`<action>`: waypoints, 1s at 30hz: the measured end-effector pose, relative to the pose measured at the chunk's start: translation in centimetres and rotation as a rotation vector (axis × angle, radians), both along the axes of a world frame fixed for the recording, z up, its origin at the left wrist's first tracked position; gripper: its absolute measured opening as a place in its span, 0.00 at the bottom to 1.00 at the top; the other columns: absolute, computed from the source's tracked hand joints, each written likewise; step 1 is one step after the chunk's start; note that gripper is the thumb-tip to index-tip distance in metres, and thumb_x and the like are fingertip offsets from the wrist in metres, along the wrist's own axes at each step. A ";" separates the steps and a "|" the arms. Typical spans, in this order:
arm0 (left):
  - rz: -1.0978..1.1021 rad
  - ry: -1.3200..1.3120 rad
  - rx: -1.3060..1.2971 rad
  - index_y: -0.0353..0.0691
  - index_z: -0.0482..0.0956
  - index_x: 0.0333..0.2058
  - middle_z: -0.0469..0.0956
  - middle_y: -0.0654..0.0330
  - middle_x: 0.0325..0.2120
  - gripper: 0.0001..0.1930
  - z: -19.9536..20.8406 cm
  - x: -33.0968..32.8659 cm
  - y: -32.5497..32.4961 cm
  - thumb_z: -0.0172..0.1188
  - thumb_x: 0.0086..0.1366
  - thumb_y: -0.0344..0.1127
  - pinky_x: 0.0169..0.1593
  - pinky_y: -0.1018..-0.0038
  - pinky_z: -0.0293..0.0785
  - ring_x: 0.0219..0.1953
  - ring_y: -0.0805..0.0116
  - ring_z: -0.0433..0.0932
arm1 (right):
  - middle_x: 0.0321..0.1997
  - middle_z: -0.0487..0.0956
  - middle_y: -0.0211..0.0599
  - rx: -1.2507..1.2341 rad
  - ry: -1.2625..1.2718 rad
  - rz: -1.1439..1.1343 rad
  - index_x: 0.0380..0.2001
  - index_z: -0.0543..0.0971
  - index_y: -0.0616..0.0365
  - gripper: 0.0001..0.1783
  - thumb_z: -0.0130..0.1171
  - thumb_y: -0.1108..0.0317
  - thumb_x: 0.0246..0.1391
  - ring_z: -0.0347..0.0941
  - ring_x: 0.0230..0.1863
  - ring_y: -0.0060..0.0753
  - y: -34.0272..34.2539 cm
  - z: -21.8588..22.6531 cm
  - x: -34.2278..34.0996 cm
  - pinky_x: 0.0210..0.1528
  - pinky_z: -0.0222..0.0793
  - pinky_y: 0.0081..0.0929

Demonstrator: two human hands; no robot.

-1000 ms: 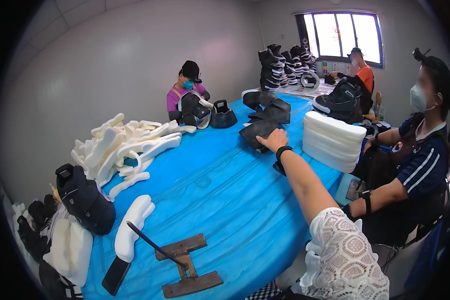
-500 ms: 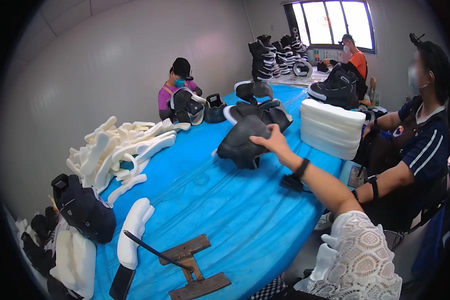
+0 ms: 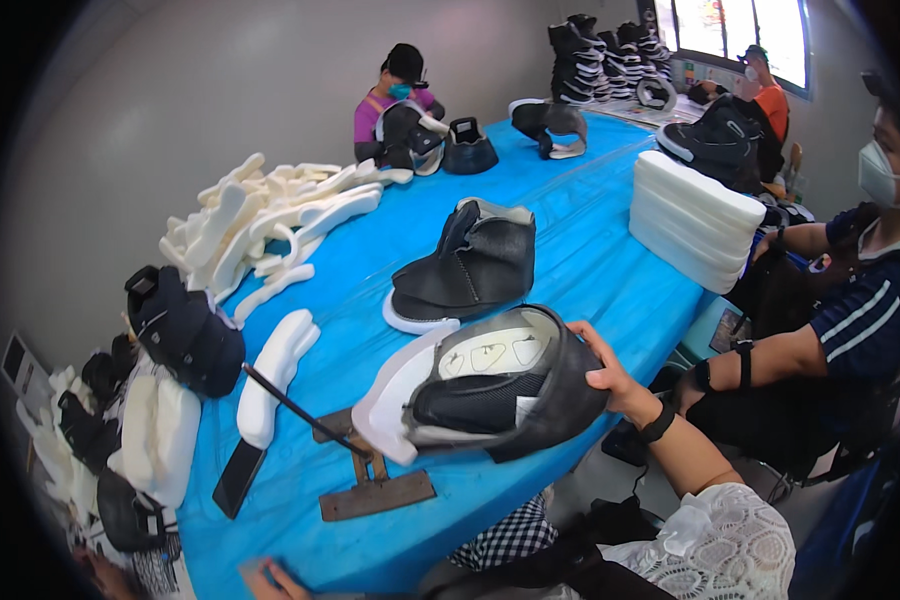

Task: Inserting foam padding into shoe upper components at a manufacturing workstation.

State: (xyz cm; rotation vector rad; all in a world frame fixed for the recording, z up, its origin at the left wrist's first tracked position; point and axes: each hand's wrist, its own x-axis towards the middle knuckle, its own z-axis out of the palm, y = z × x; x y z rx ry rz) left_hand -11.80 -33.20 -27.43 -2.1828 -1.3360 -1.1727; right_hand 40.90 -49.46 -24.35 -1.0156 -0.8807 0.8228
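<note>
My right hand (image 3: 625, 385) grips the right edge of a black boot-shaped padded piece (image 3: 560, 400), thumb on its near side. The piece is tilted with its hollow toward me, showing black mesh, a cream inner pad with drawn outlines and a broad white foam flap. That flap lies in front of part of a brown metal stand (image 3: 380, 497) with a thin black rod. Just beyond, a second black boot-shaped piece (image 3: 485, 265) stands on the blue-covered table (image 3: 340, 300). At the table's near edge my left hand (image 3: 270, 580) shows only blurred fingertips; nothing is seen in it.
White foam strips (image 3: 240, 225) are heaped at the left, near a black padded piece (image 3: 185, 335). One foam strip (image 3: 275, 375) overlaps a flat black rectangle (image 3: 238, 482). Stacked white pads (image 3: 695, 220) stand at the right beside a seated person (image 3: 855, 300). Two other people work farther back.
My right hand has drawn the black padded piece toward me and turned its hollow into view. The second boot-shaped piece now stands uncovered. My left hand has entered at the lower edge.
</note>
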 end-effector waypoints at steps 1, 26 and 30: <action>-0.152 -0.115 0.010 0.27 0.70 0.38 0.70 0.47 0.35 0.07 0.0 -0.3 1.7 0.49 0.65 0.25 0.45 0.64 0.68 0.39 0.50 0.70 | 0.50 0.70 0.37 0.100 0.054 0.070 0.56 0.63 0.60 0.44 0.67 0.52 0.37 0.67 0.53 0.29 0.0 -0.5 0.2 0.56 0.62 0.26; -1.238 -0.150 -1.299 0.47 0.63 0.61 0.75 0.54 0.48 0.33 8.1 39.9 25.6 0.66 0.58 0.36 0.45 0.75 0.71 0.44 0.72 0.75 | 0.47 0.74 0.42 0.087 -0.112 0.353 0.55 0.66 0.64 0.49 0.61 0.40 0.33 0.71 0.49 0.30 -0.1 -1.1 1.6 0.52 0.64 0.26; -1.115 -0.450 -1.203 0.34 0.75 0.49 0.80 0.61 0.34 0.20 6.0 42.8 26.3 0.65 0.57 0.30 0.39 0.80 0.72 0.33 0.76 0.77 | 0.49 0.73 0.41 0.074 -0.154 0.324 0.54 0.67 0.64 0.49 0.60 0.38 0.34 0.71 0.49 0.30 -0.1 -0.2 1.2 0.52 0.64 0.25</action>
